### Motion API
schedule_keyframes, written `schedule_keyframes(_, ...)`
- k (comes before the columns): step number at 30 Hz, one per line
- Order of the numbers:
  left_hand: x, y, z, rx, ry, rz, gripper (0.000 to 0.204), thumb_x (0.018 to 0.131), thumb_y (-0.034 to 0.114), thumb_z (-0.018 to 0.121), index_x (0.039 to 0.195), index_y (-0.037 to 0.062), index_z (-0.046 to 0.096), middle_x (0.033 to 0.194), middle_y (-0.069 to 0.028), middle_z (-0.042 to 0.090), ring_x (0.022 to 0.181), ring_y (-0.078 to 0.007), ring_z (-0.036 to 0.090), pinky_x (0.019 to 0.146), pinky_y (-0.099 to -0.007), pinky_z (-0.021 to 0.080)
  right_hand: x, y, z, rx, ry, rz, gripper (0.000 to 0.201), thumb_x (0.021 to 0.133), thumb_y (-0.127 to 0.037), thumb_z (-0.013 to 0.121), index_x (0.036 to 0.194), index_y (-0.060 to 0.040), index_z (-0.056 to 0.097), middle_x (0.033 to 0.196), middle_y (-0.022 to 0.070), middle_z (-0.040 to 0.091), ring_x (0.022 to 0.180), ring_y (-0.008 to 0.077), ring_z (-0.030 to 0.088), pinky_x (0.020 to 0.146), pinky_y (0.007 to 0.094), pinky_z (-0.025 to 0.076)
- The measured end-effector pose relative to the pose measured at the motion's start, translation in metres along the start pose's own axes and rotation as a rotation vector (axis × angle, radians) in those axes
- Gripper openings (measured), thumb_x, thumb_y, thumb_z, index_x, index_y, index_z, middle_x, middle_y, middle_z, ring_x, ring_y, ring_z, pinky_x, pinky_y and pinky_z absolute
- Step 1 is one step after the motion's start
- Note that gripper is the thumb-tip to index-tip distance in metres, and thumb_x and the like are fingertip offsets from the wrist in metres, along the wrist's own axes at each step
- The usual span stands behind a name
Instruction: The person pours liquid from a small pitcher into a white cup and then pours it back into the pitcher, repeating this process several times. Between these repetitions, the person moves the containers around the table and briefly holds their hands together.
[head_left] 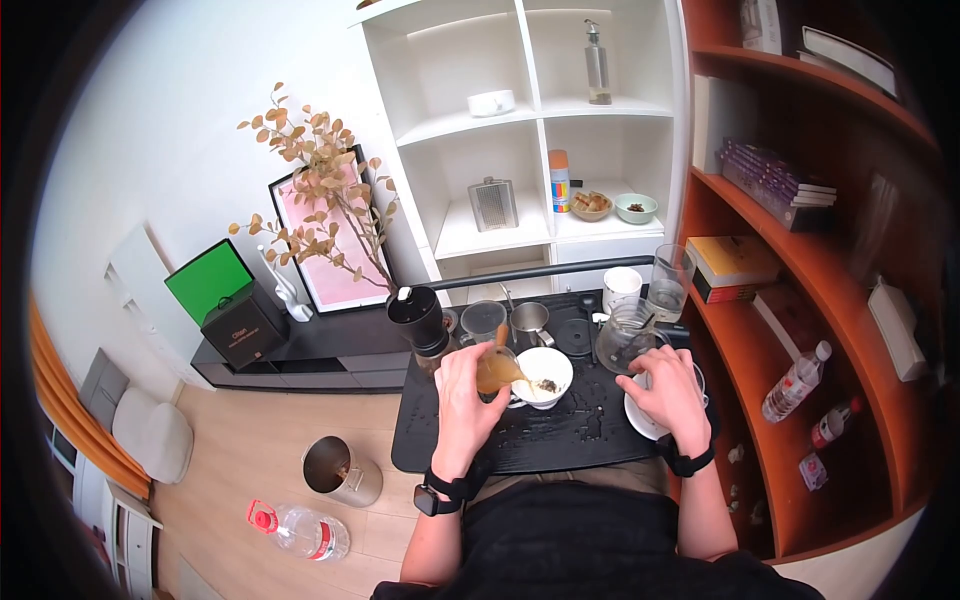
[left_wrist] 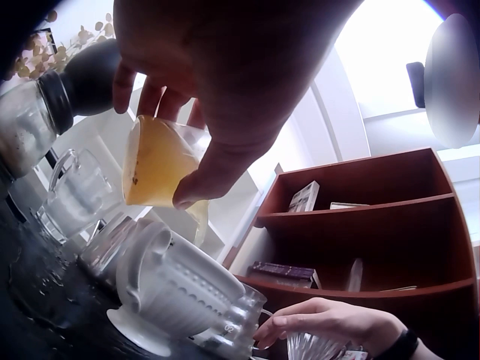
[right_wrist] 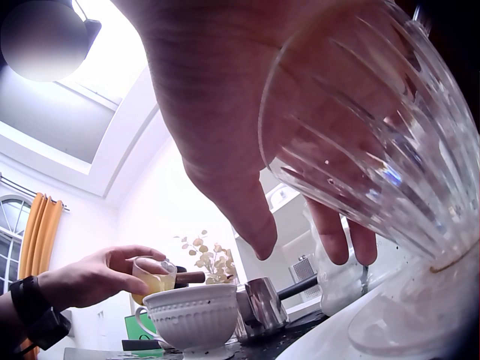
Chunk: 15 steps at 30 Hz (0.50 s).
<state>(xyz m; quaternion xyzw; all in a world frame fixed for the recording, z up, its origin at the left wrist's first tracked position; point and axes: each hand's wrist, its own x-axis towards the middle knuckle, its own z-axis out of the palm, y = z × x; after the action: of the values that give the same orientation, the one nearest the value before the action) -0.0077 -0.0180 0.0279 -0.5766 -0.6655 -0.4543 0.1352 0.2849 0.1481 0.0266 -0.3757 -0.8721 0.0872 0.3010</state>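
Observation:
My left hand [head_left: 462, 405] grips a small glass pitcher [head_left: 494, 375] of amber liquid, tilted over a white cup [head_left: 559, 368] with dark bits inside. Fingers and thumb hold the pitcher [left_wrist: 157, 169] from opposite sides in the left wrist view, above the ribbed white cup [left_wrist: 176, 281]. My right hand [head_left: 672, 395] hangs with relaxed fingers beside a glass carafe [head_left: 622, 345], over a white saucer [head_left: 642, 420]. In the right wrist view a ribbed clear glass [right_wrist: 375, 150] overlaps the right hand [right_wrist: 217, 112]; whether they touch I cannot tell.
A black grinder [head_left: 415, 312], metal jug [head_left: 530, 325], white mug [head_left: 622, 286] and tall glass [head_left: 668, 285] stand toward the back of the wet black table [head_left: 530, 445]. Shelves rise behind and to the right. A metal bin [head_left: 360, 485] and plastic bottle [head_left: 312, 533] are on the floor at left.

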Motion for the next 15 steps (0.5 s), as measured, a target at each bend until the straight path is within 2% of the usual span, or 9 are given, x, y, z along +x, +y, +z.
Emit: schedule_keyframes(15, 0.0079, 0.0077, 0.0004, 0.063, -0.057, 0.1, 0.076, 0.08, 0.0, 0.09, 0.153, 0.0108, 0.07, 0.143, -0.0112, 0.069, 0.138, -0.0354, 0.062, 0.119, -0.0491, 0.046, 0.0001, 0.0002, 0.0009, 0.002, -0.004, 0.01, 0.037, 0.095, -0.041, 0.089, 0.102, -0.0041, 0.09, 0.105, 0.0093, 0.084, 0.112, 0.0276, 0.071, 0.109, 0.0434, 0.045)
